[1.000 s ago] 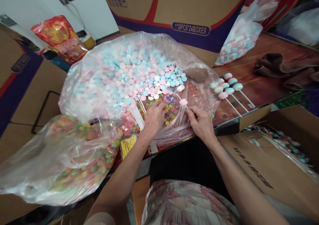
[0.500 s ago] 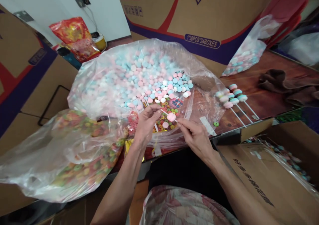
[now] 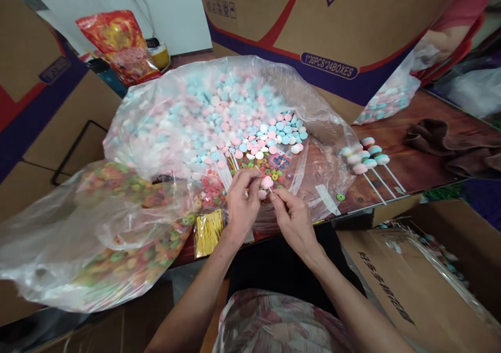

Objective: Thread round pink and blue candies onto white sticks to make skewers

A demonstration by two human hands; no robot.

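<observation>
A pink marshmallow (image 3: 266,182) sits on a thin white stick between my hands, above the bags. My right hand (image 3: 294,220) pinches the stick just below the marshmallow. Thumb and fingers of my left hand (image 3: 243,199) are closed at the stick's upper end, beside the marshmallow; the fingertips partly hide what they grip. A loose pink candy disc (image 3: 262,194) lies just under the hands. Behind them, a large clear bag (image 3: 321,100) spills pink, blue and white marshmallow discs (image 3: 287,129). Several white sticks (image 3: 224,174) lie left of my left hand.
Finished marshmallow skewers (image 3: 368,157) lie at the right table edge. A bag of gummy rings (image 3: 117,254) spreads at left, near a packet of yellow twist ties (image 3: 209,233). An open carton (image 3: 391,269) stands lower right; a large box (image 3: 282,24) stands behind. A person's arm (image 3: 450,37) shows top right.
My hands have come closer together and my left hand has moved right, towards the marshmallow. The yellow tie packet is now uncovered. At top right, the other person's arm has come into view.
</observation>
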